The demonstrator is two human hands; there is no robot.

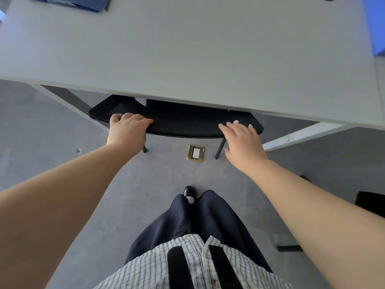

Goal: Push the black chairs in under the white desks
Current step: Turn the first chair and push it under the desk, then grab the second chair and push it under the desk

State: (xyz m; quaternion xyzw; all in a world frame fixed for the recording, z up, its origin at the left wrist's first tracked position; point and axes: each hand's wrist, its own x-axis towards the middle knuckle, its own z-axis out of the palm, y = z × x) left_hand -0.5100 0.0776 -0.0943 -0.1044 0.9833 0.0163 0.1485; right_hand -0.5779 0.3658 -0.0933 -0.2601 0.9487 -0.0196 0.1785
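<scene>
In the head view, a black chair (177,119) stands at the near edge of a white desk (187,49). Most of the chair is already under the desk top; only the curved top of its backrest and part of the seat come out past the near edge. Two thin dark legs of the chair reach down to the grey floor (41,132) below the backrest.

The left hand (127,131) lies on the left end of the backrest. Its fingers are curled over the top rim, so it holds the chair there, and a ring is on one finger. The right hand (241,140) is at the right end of the backrest. Its fingers are stretched and a little spread, the tips lie on the top rim, and it does not close around anything. Both bare arms reach forward from the lower corners of the view.

On the floor between the two chair legs, a little nearer to the person, is a brass floor socket (195,153). The white legs of the desk slant down at the left and at the right of the chair.

At the far left corner of the desk lies a dark blue object (70,3), cut by the top border. At the far right edge is a bright blue object (375,24), also cut off.

At the bottom are the person's checked shirt, dark trousers and one black shoe (189,191).
</scene>
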